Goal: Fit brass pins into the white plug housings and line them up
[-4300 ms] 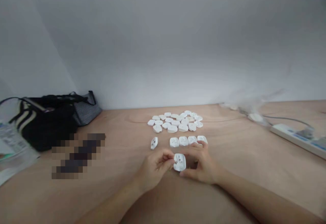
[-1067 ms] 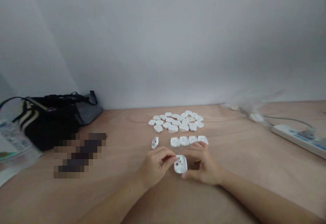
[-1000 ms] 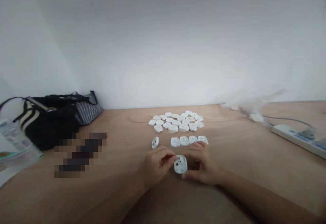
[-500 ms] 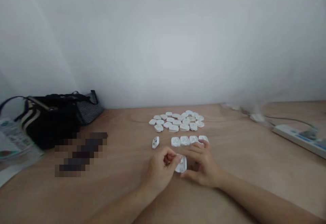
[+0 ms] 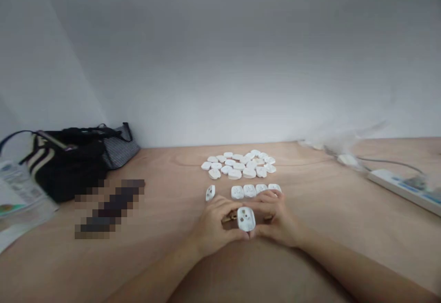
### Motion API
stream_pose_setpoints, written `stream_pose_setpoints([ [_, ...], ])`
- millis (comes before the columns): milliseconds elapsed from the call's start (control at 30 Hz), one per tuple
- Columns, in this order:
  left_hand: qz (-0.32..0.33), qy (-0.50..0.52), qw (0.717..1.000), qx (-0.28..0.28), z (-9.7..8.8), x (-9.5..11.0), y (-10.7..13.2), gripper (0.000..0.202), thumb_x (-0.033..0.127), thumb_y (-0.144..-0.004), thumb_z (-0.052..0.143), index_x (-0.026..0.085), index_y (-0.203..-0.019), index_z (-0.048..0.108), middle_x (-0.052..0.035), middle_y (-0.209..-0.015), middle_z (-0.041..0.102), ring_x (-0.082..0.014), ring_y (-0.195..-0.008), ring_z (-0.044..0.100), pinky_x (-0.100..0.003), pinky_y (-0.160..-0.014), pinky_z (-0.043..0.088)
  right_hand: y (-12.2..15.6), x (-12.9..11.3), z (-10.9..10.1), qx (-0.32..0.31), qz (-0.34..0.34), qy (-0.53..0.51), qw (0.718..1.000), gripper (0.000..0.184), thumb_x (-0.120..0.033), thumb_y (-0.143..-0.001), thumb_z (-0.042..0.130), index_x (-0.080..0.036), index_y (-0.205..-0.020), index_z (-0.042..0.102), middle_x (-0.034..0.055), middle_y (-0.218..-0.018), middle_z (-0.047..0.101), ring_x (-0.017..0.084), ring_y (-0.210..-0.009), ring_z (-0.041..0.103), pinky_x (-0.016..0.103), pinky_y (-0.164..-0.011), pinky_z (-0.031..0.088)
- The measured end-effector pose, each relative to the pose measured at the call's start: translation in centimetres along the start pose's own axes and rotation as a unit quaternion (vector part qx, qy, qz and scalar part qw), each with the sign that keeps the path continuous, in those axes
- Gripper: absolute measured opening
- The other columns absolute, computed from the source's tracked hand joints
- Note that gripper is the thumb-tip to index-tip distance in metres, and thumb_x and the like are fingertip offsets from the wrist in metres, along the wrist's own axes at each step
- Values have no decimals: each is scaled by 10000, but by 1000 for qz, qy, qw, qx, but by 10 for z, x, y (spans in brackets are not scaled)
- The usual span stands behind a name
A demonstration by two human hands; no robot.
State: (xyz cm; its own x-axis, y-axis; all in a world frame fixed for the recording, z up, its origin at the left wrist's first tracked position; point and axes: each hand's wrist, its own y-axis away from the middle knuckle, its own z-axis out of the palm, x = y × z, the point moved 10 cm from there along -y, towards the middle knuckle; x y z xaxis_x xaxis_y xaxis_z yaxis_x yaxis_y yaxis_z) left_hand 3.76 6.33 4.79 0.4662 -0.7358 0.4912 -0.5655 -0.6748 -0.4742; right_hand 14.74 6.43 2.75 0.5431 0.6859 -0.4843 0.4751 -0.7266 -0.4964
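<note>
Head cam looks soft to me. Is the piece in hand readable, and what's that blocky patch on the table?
Head view: the white plastic housing is soft, but its dark holes show; the blocky patch is pixelation hiding whatever lies there; wide-lens distortion stretches the power strip.

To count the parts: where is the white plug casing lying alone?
In the head view, the lone casing lies on the wooden table, just left of the row of four casings, above the left hand.
</note>
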Motion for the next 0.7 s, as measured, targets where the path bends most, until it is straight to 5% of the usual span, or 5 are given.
stream_pose_setpoints([
  [200, 23, -35, 999, 13, -2, 4, 0, 401, 381, -612, 787, 199, -947, 661, -51, -870, 691, -223, -812, 577, -343, -765, 429, 1, 5, -5, -6, 8, 14, 1000, 651, -573, -584, 738, -300, -1152, 572, 36, -1040, 633, 261, -994, 523, 475, -932, 243],
  [367, 17, -49, 998, 41, -10, 1, 1, 397, 340, -637, 765, 200, -988, 642, -58, -909, 691, -229, -841, 582, -360, -792, 433, 5, 14, -10, -80, 12, 46, 996, 295, -523, -683, 684, -294, -869, 682, 10, -914, 654, 232, -921, 545, 475, -923, 251],
  [700, 24, -55, 998, 31, -5, -2, 3, 402, 363, -628, 769, 204, -976, 644, -62, -923, 660, -236, -881, 559, -367, -814, 435, 7, 10, 4, -116, 11, 37, 993, 126, -399, -787, 633, -283, -768, 678, -6, -902, 652, 217, -933, 530, 479, -913, 235],
])
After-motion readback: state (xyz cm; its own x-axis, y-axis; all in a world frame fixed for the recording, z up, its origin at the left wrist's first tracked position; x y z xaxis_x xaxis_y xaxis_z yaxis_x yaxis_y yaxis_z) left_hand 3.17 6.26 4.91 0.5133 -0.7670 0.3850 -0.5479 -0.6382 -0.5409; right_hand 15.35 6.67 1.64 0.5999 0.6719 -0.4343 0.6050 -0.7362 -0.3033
